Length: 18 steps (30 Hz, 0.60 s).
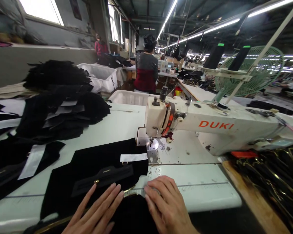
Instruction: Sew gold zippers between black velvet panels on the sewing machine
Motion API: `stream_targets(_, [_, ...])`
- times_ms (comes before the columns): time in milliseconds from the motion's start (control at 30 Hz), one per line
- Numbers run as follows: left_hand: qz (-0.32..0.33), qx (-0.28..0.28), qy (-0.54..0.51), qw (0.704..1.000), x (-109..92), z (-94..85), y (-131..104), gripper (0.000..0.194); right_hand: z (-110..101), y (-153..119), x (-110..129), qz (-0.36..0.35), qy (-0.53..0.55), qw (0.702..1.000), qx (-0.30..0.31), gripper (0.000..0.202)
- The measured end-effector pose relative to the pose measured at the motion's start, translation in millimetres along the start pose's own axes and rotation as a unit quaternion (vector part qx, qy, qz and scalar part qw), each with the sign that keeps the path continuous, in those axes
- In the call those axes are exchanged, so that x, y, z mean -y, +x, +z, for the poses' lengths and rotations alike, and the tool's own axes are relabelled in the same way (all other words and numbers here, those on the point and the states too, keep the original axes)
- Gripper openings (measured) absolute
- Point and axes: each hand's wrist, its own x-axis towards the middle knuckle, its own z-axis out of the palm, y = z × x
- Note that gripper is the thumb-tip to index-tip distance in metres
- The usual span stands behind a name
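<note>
A black fabric piece (97, 162) lies on the sewing table, with a darker strip, a small gold fitting and a white label (133, 157) on it. Gold zipper teeth (130, 191) show along its near edge. My left hand (97, 211) rests flat on the cloth, fingers stretched out. My right hand (167, 204) is by the zipper's right end, fingers curled together at a pale, blurred bit of material; what they grip is mostly hidden. Just beyond the cloth stands the white sewing machine (185, 117), its lit needle area close to the fabric's far right corner.
Stacked black cut pieces (61, 107) cover the left side. Black pieces with gold zippers (271, 182) lie at the right. White bins (100, 76) stand behind the table. Thread cones (214, 57) and a green fan (251, 71) rise behind the machine. A co-worker (146, 68) sits ahead.
</note>
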Motion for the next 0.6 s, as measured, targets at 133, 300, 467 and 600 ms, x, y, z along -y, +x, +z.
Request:
stream_targets(133, [-0.015,-0.012,-0.006,1.0,3.7,3.3,7.1,0.039,6.8,-7.4,0.8,0.009,-0.018,1.0,-0.005,0.019])
stream_targets(300, [-0.077,-0.051,-0.083,0.992,0.7,7.3,14.3,0.028,10.7,-14.2,0.2,0.081,-0.028,0.996,-0.025,0.02])
stream_targets(467, [-0.263,-0.002,-0.143,0.954,-9.0,18.3,-0.7,0.033,17.1,-6.9,4.3,0.107,-0.001,0.994,0.021,0.026])
stream_targets(600, [-0.328,-0.004,-0.137,0.935,-7.2,13.6,-4.3,0.046,35.7,6.7,17.6,0.117,0.018,0.993,0.025,0.015])
